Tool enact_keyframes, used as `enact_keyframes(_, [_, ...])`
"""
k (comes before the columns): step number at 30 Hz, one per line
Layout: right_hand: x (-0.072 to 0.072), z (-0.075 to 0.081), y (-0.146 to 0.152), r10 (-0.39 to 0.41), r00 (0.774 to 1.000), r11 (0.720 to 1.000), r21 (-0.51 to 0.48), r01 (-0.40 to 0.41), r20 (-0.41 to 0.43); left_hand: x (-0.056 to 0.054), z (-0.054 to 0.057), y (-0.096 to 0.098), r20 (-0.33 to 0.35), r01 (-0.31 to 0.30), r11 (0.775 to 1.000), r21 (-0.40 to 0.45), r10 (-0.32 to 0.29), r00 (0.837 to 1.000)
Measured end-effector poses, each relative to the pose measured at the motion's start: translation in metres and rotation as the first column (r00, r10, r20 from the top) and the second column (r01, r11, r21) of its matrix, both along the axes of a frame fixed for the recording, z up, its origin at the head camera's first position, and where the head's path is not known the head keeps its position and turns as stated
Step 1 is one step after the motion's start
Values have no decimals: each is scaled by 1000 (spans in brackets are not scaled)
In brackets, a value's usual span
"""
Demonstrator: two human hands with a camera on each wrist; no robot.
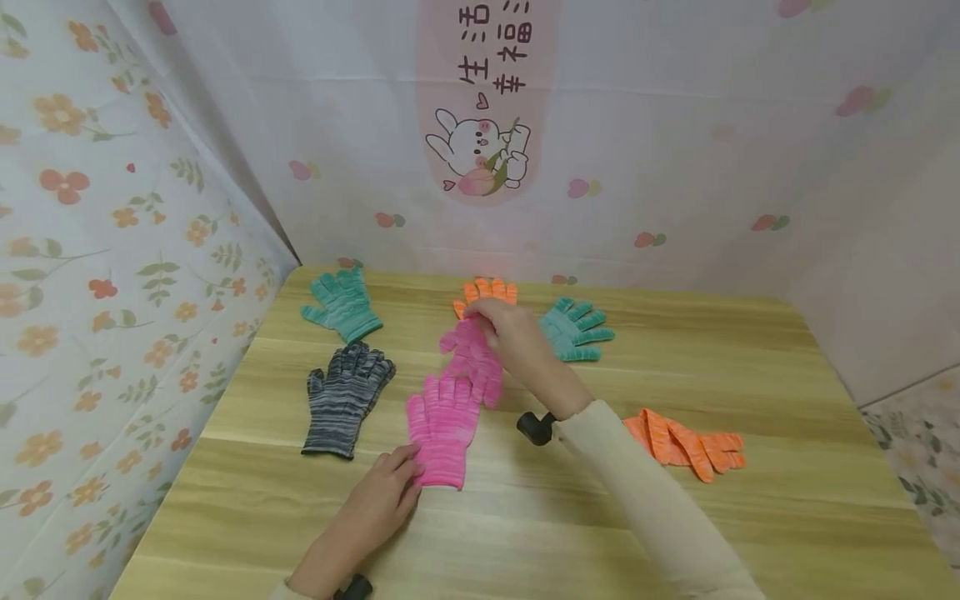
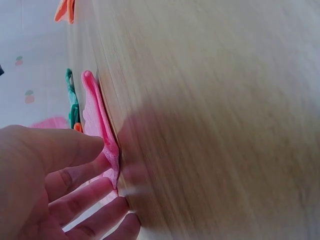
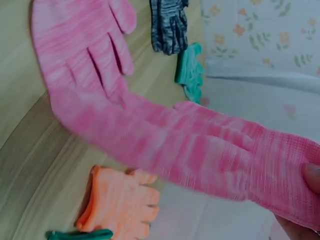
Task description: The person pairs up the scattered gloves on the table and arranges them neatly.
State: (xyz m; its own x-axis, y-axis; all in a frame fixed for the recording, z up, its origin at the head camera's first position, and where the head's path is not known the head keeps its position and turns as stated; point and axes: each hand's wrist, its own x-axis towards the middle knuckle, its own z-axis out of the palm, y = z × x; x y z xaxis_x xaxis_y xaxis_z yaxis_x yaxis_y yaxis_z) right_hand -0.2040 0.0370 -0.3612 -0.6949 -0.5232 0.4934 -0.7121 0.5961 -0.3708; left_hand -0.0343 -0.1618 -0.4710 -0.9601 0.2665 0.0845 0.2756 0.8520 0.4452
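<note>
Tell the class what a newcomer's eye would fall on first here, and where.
Probably the bright pink glove near the middle of the table, the left hand touching it, and the second pink glove just beyond, pinched by its cuff and lifted in the right hand. The cartoon rabbit on the cloth behind the table might come next.

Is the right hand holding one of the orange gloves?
No, the right wrist view shows the right hand gripping a pink glove by its cuff.
</note>
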Motion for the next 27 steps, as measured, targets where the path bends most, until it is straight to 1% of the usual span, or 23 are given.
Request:
enact_keyframes(3, [1,0,-6,9,1000,1000,3,-9,-15,-1,-1,2,-6,13,1000,7,-12,1000])
enact_keyframes(5, [3,-1,-10,18,1000,1000,7,-17,-8,-1,-1,3,-13,17,1000,14,-17,1000])
enact_keyframes(7, [8,-5,-13,34,999,999,4,-34,21,-1,0,3,-24,21,1000,14,-20,999])
enact_keyframes(9, [14,-13,-16,62,997,998,-6,-62,42,-1,0,3,-36,21,1000,12,-20,999])
enact_keyframes(14, [39,-35,-25,137,987,990,-43,-134,79,-1,-1,2,-38,14,1000,5,-14,999])
enact_keyframes(17, [59,-47,-30,130,981,991,-45,-124,142,0,0,2,-26,11,1000,1,-11,1000])
enact_keyframes(22, [88,-66,-36,103,962,994,7,-109,251,0,1,1,-52,10,1000,7,-10,999])
enact_keyframes(24, [96,-74,-37,110,957,993,13,-117,267,0,0,0,-61,11,1000,13,-11,998])
enact_keyframes(27, [105,-85,-37,107,960,993,12,-114,258,0,0,-1,-58,11,1000,13,-10,998])
